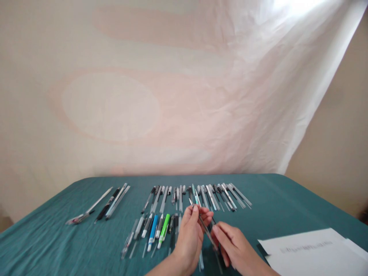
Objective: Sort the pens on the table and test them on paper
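Observation:
My left hand (189,239) is closed, pinching a slim pen (207,232) between thumb and fingers. Its pointed metallic tip slants up and left, while the barrel runs down toward my right hand (234,243). The right fingers are closed beside the pen's lower end, around a thin dark piece that is mostly hidden and blurred. Just left of my left hand lie a bright green marker (163,231) and a blue marker (153,232), among several clear and grey pens. More clear pen parts lie under and between my hands, partly covered.
A back row of pens and clear barrels (163,199) spans the middle of the green cloth (51,234). At left lie black and clear pens (107,207) and a pen with a reddish-tipped bundle (79,218). White paper sheets (313,253) rest at right. A pale sheet (172,96) hangs behind.

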Demonstrator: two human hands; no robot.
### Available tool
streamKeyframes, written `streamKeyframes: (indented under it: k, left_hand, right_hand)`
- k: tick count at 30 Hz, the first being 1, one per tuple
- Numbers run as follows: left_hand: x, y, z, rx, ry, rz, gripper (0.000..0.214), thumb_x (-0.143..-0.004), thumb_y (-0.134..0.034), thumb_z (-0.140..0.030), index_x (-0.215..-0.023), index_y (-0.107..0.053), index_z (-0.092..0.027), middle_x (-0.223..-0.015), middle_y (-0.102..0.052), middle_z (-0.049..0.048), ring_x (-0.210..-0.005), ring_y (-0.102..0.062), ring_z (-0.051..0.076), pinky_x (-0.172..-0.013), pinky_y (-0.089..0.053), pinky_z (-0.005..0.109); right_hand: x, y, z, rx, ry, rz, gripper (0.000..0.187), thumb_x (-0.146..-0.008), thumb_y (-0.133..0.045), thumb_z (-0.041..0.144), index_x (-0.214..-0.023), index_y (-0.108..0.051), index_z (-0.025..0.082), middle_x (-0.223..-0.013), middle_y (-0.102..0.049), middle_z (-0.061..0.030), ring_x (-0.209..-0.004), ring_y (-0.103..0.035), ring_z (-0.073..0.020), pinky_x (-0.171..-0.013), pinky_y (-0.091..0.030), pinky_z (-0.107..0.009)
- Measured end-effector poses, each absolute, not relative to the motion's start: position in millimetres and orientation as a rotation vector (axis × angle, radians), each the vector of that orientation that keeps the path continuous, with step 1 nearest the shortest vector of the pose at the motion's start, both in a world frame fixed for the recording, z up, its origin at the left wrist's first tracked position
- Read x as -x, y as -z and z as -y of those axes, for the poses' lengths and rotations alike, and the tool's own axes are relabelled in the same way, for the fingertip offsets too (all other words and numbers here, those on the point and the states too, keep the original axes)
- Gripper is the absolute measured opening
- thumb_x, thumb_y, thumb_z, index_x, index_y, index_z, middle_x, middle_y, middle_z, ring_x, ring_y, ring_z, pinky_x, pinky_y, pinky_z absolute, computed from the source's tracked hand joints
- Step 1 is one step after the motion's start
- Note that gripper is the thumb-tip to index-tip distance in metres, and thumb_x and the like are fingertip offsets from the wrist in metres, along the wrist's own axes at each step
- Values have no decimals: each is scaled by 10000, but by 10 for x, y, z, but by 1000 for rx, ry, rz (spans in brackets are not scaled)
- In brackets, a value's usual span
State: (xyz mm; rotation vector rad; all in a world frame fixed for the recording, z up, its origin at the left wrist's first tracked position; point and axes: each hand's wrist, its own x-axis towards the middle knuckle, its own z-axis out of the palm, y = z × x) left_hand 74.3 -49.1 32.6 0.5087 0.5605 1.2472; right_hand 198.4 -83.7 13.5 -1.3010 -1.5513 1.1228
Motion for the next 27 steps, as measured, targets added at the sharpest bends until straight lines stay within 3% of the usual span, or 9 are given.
streamKeyframes:
  k: [5, 14, 22, 27]
  left_hand:
    - [-702, -388, 456, -541, -1296, -552, 145, -763, -579, -288, -799, -538, -154, -830, -613, 59, -850, -601, 174, -851, -426, 327]
    - [-549, -445, 331, -761, -1285, -599, 356, -758, -556, -394, -1012, -606, -149, -979, -624, 108, -879, -572, 182, -820, -423, 320]
    - [-508, -495, 277, -820, -1321, -627, 254, -700, -637, -339, -838, -684, -131, -910, -659, 95, -859, -569, 163, -841, -400, 268]
    - [-510, -427, 256, -843, -1368, -702, 267, -679, -653, -342, -832, -692, -127, -879, -669, 86, -856, -572, 169, -821, -411, 263]
  right_hand:
    - [-1955, -131, 832, 1258, -1421, 1530, 463, -808, -360, 565, -770, -548, 144, -569, -589, -1, -277, -367, -26, -273, -203, -141]
    - [-2048, -206, 773, 1046, -1655, 1170, 411, -750, -509, 541, -830, -580, 145, -496, -383, 84, -313, -237, -6, -306, -141, -152]
    - [-2041, -202, 763, 1084, -1625, 1212, 410, -751, -501, 546, -785, -570, 143, -535, -437, 63, -331, -267, -8, -316, -153, -155]
    - [-2051, -161, 741, 1154, -1491, 1302, 388, -762, -498, 526, -766, -562, 143, -593, -503, 38, -348, -306, -11, -318, -199, -149]
